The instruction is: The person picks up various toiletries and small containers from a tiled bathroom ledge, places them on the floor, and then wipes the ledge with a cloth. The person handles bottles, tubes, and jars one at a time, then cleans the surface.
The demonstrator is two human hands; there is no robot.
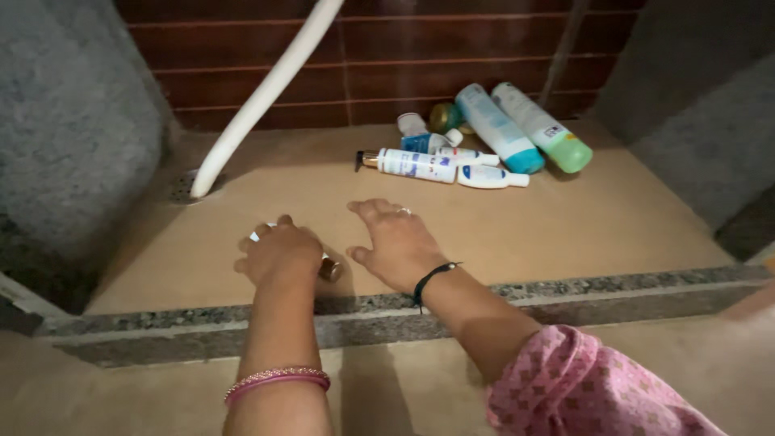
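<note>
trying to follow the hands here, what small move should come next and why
Probably carrying the small bottle toward the pile of bottles by the tiled wall. The left hand has its grip closed on that bottle, away from the pile, while the right hand rests open on the tan floor.

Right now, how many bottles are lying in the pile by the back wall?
5 clear: green-capped bottle rightmost, blue-capped bottle beside it, long white pump bottle in front, two small white bottles beside that. Small containers behind may hide more.
</note>
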